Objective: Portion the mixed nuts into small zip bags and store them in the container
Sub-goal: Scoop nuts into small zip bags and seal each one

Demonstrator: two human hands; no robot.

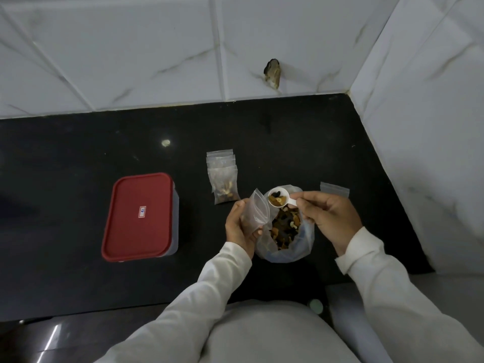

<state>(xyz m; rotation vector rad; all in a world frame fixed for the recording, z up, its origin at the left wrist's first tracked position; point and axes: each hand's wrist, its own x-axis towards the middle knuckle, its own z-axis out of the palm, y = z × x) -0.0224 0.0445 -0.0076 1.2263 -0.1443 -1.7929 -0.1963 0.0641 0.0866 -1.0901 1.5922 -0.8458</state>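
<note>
Left grip (239, 226) clamped on open zip bag (258, 210); right grip (332, 218) pinches full scoop (281, 201) above nut bag (306, 238). Container (141, 216) at bag's 9 o'clock, lid on.

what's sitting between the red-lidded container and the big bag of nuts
Head view: beyond the container lies bare black counter, then the left hand holding an open small zip bag beside the big nut bag.

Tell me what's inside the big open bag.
The open big bag shows mixed nuts. Its walls hide how deep they go, and the small zip bag in the left hand covers one edge.
</note>
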